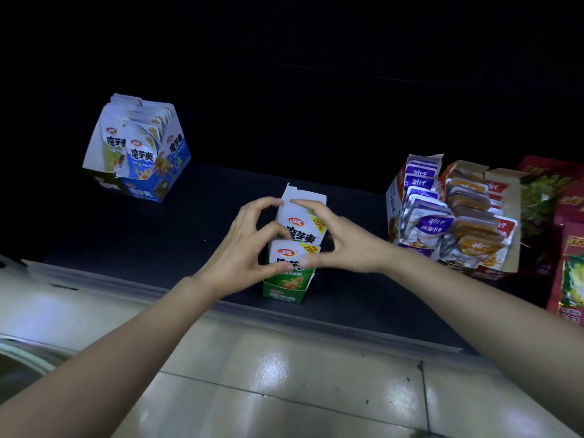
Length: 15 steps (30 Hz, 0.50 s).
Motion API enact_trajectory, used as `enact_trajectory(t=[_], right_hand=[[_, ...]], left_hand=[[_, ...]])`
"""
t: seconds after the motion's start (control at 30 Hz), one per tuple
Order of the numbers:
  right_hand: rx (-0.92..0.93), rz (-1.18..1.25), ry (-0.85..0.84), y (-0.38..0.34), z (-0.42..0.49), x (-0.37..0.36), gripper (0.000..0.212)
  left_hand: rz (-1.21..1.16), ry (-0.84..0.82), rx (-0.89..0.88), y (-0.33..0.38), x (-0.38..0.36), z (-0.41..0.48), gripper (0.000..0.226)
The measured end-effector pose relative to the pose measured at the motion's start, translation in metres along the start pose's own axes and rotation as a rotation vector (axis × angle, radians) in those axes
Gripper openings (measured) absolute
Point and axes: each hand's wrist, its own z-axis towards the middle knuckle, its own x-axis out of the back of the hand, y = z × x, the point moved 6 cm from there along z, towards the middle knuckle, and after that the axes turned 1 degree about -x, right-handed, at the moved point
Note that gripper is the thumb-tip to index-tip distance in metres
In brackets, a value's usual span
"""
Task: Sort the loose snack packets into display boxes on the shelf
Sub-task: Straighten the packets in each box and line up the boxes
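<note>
The snack packets (305, 230), standing upright in the green box (284, 290) near the shelf's (189, 216) front edge, are likely feeling light, soft and slippery, so your left grip (243, 248) and right grip (344, 245) are pinching their side edges with curled fingers.

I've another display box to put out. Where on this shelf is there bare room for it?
Widest bare shelf lies between the blue box and the green box, reaching to the front lip. A narrower strip separates the green box from the purple-and-orange box. Far right is crowded: red bags sit beside that box.
</note>
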Motion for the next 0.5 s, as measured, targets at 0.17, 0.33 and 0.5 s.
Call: enact_trajectory(t=[0.17, 0.33, 0.5], right_hand=[[0.076, -0.134, 0.045, -0.001, -0.002, -0.007, 0.075], [0.151, -0.251, 0.043, -0.003, -0.001, -0.011, 0.055], [0.274, -0.309, 0.113, -0.002, -0.002, 0.001, 0.044]], left_hand=[[-0.044, 0.035, -0.038, 0.004, 0.004, -0.001, 0.059], [-0.007, -0.055, -0.027, 0.008, -0.002, 0.002, 0.091], [0.033, -0.011, -0.091, 0.011, 0.002, -0.002, 0.054]])
